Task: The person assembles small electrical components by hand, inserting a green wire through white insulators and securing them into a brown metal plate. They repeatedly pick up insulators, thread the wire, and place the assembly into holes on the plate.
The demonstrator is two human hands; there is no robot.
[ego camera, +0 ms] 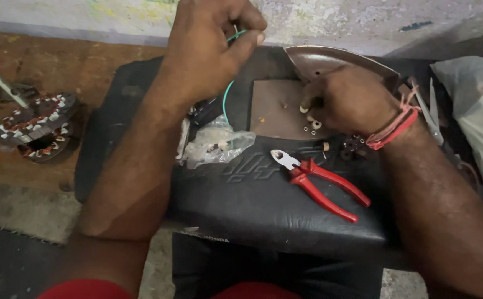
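Note:
My left hand [208, 47] is raised near the wall and pinches a thin green wire [226, 99] that hangs down toward the black cushion [252, 205]. My right hand [349, 99] rests fingers-down on a brown metal plate [274, 108], pinching one of several small white beads [313, 124] scattered there. A red thread band circles that wrist. Behind the right hand lies a dark metal iron soleplate [330, 58]. Red-handled pliers [322, 185] lie shut on the cushion just in front of my right hand.
A crumpled clear plastic bag [216, 144] with small parts lies left of the plate. A wound motor stator [36, 127] and a metal rod [6, 86] sit on the wooden surface at left. Scissors [430, 111] and a white plastic bag [477, 111] are at right.

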